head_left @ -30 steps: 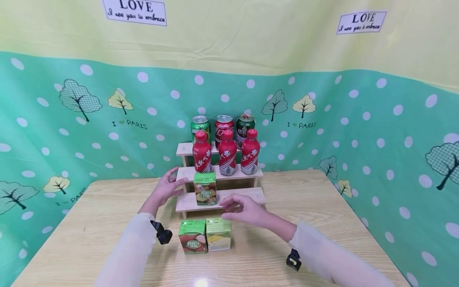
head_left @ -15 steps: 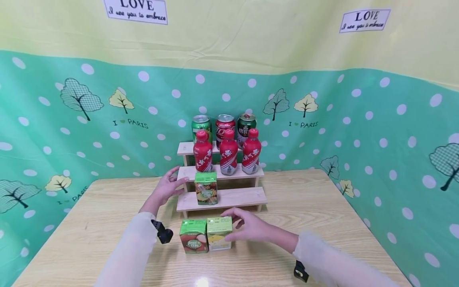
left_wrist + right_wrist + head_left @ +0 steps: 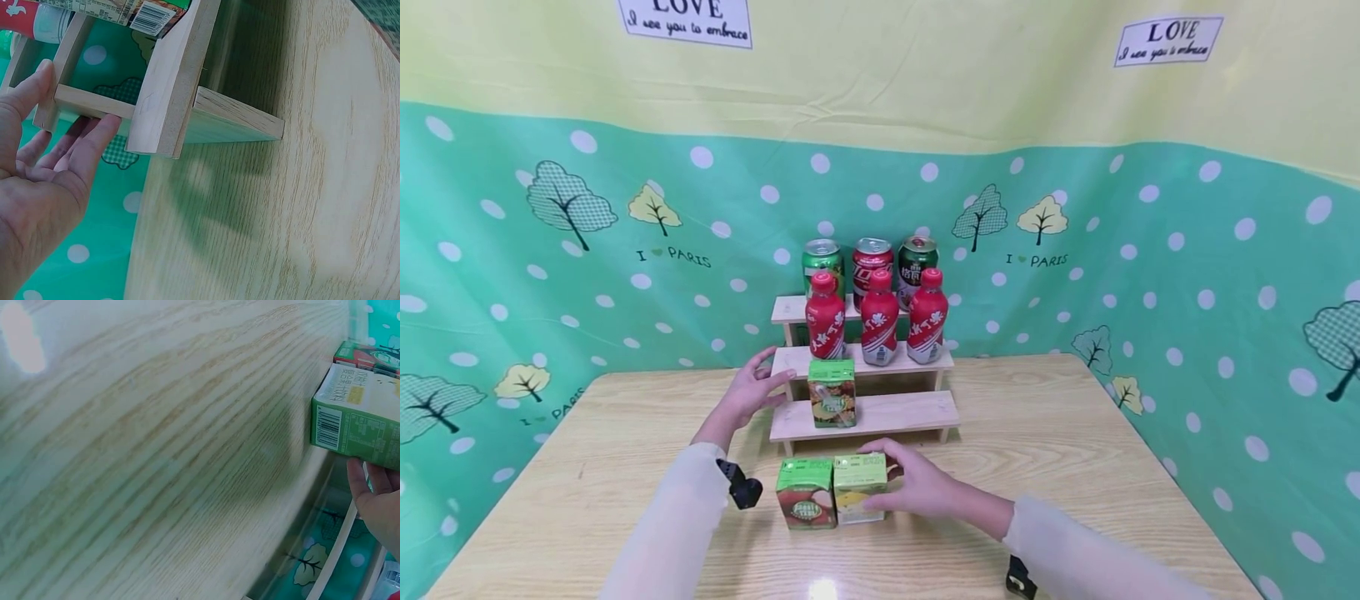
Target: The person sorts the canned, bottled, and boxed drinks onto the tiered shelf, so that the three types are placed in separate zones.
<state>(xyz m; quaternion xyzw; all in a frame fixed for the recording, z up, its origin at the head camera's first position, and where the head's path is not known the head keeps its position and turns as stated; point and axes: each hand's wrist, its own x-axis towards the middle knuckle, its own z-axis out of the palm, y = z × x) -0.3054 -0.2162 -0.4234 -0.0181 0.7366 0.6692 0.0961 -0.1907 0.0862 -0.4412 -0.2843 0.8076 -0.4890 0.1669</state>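
My left hand [image 3: 751, 393] holds the left end of a three-tier wooden stand [image 3: 902, 410]; in the left wrist view the thumb [image 3: 39, 84] lies against the middle tier and the fingers reach the side brace. My right hand [image 3: 917, 482] grips a pale yellow-green juice box [image 3: 860, 479] on the table, thumb across its front and fingers behind it. In the right wrist view the fingertips [image 3: 357, 478] are at that box's side. A green and red juice box [image 3: 806, 493] stands directly left of it. Another juice box [image 3: 832, 396] sits on the lowest tier's left part.
Three red-capped bottles [image 3: 880, 321] line the middle tier. Behind them, three cans [image 3: 872, 260] stand on the top tier. A green and yellow patterned cloth [image 3: 730, 200] hangs behind and beside the wooden table [image 3: 625, 450].
My right hand has come down from near the lowest tier to the pale yellow-green juice box and closed around it. The left hand stays on the stand.
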